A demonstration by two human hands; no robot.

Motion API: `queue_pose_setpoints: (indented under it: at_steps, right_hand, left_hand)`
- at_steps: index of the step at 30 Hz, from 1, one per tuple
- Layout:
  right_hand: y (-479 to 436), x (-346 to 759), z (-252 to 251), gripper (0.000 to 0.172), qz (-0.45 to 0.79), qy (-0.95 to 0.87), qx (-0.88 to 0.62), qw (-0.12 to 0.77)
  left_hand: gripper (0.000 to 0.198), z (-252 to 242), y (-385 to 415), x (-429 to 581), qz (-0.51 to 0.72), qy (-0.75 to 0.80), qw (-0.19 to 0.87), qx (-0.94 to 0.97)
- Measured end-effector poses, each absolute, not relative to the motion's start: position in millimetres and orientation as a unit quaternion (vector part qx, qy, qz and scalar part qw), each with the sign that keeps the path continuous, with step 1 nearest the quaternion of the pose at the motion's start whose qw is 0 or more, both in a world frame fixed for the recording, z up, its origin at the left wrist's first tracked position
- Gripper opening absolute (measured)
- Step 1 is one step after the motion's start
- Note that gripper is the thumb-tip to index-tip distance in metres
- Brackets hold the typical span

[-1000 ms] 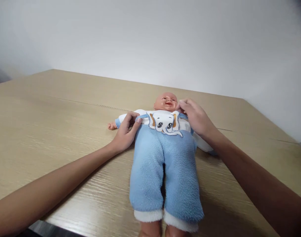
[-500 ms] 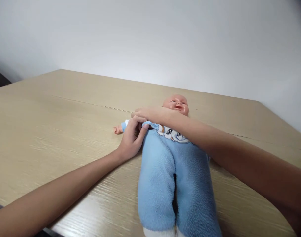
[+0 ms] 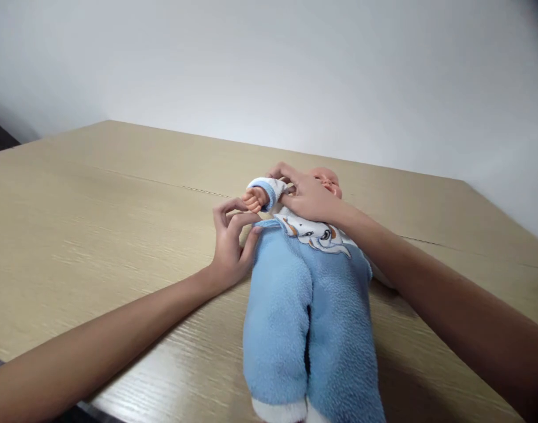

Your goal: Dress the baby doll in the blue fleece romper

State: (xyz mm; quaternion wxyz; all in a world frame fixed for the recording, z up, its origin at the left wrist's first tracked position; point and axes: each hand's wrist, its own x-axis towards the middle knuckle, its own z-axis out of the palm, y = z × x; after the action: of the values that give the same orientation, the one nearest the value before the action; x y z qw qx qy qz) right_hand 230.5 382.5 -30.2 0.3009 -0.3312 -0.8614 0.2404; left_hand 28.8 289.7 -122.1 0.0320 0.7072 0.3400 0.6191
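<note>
A baby doll [image 3: 328, 179] lies on its back, its head toward the far side, partly covered by my right hand. It wears a blue fleece outfit [image 3: 277, 299] with a white animal patch [image 3: 315, 232] on the chest. My left hand [image 3: 236, 241] pinches the outfit's blue edge at the doll's left-of-picture side. My right hand [image 3: 301, 191] reaches across the chest and grips the doll's white sleeve [image 3: 273, 189]. The doll's small hand [image 3: 255, 198] sticks out of the blue cuff, raised above my left fingers.
The pale wooden table [image 3: 119, 235] has a thin seam running across it behind the doll. A plain white wall [image 3: 269, 76] rises past its far edge. Something dark shows at the far left.
My right hand has moved right and back toward the doll's head, now holding the sleeve. The doll's arm has risen and swung inward. Its head is turned a little, and the chest patch shows more.
</note>
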Motion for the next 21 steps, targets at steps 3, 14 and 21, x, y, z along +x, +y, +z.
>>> queue_pose_setpoints:
  at_steps: [3, 14, 21]
  right_hand:
    - [382, 232, -34, 0.051, 0.232, -0.867, -0.325, 0.299]
    - [345, 233, -23, 0.020, 0.240, -0.826, -0.415, 0.296]
    - [327, 248, -28, 0.038, 0.298, -0.818, -0.449, 0.200]
  left_hand:
    - [0.014, -124, 290, 33, 0.657, 0.287, 0.061, 0.695]
    - [0.032, -117, 296, 36, 0.638, 0.396, 0.330, 0.572]
    - [0.037, -124, 303, 39, 0.642, 0.370, 0.496, 0.453]
